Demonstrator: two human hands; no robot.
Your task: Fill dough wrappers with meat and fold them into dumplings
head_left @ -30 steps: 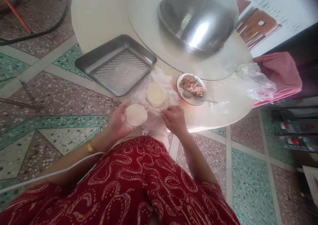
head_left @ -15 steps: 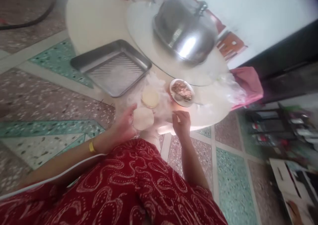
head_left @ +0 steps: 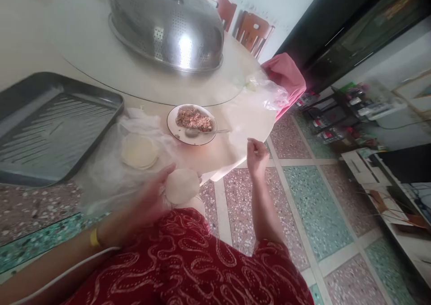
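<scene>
My left hand [head_left: 150,201] holds a round white dough wrapper [head_left: 182,186] flat on its fingers, just off the table's near edge. A stack of wrappers [head_left: 139,151] lies on crumpled clear plastic [head_left: 101,174] beside it. A white plate of minced meat filling [head_left: 192,124] with a metal spoon [head_left: 205,132] resting on it stands further in. My right hand [head_left: 257,156] hovers at the table edge to the right of the plate, fingers curled loosely, holding nothing that I can make out.
A steel tray [head_left: 50,125] sits at the left. A perforated steel dome cover [head_left: 166,22] rests on the glass turntable [head_left: 101,67]. A plastic bag [head_left: 266,91] and pink cloth [head_left: 286,73] lie at the table's far right. Wooden chairs [head_left: 251,33] stand behind.
The view has swung right and closer. My right hand has drawn away from the wrappers to the right, past the plate. My left hand still holds the wrapper.
</scene>
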